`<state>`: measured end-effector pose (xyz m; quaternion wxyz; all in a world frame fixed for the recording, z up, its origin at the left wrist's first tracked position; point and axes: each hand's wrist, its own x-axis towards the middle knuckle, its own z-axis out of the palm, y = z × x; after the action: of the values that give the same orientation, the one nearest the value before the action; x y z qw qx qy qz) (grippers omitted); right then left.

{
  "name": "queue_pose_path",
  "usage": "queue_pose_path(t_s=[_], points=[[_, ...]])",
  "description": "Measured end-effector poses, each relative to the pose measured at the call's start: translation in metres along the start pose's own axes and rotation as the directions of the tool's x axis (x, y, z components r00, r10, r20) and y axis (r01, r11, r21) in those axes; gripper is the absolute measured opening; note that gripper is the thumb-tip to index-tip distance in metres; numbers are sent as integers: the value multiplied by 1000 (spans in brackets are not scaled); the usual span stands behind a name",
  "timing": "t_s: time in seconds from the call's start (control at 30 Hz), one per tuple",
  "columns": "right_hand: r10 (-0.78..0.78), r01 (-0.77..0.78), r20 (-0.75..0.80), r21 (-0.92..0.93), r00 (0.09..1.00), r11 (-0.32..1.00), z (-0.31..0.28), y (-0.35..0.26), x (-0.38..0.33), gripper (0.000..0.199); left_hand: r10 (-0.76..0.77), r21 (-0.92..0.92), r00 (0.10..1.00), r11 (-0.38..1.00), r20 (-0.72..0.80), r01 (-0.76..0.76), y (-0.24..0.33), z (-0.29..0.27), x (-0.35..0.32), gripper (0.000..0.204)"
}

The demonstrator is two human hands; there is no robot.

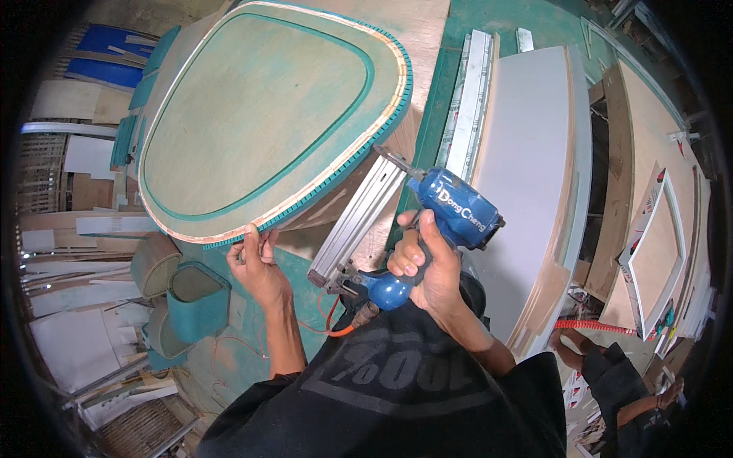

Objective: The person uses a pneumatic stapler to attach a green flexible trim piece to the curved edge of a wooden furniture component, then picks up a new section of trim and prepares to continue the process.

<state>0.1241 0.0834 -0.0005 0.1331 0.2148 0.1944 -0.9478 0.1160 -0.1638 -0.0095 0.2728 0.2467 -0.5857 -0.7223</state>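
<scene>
A large rounded board point(252, 107) with a teal inner outline lies in front of me. Around its rim runs a pale band, and a teal edge strip point(359, 164) with closely spaced slots follows the outer side. My left hand point(258, 263) pinches this strip at the near edge, thumb on top. In my right hand point(429, 263) is a blue nail gun point(462, 206), gripped by its handle. Its silver magazine slants down to the left, and its nose is by the board's right side, seemingly apart from it. An orange hose point(342, 332) joins the handle's end.
Teal bucket-shaped forms point(198, 301) stand on the floor at left, beside stacked offcuts point(84, 267). A long grey curved panel point(527, 175) lies at right, with wrapped strips point(467, 107) beside it. A white angular frame point(653, 259) rests farther right. Another person point(622, 389) is at lower right.
</scene>
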Motion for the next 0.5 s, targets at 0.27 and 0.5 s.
queue_pose_path(t_s=[0.27,0.5], points=[[-66,66,10,-2,998,998,-6,-15,1,41,0,-31,1000,1000,-21,0,3,2,-1,26],[-50,50,28,9,998,999,-5,-5,5,37,13,-44,1000,999,-8,-14,-2,-2,1,18]])
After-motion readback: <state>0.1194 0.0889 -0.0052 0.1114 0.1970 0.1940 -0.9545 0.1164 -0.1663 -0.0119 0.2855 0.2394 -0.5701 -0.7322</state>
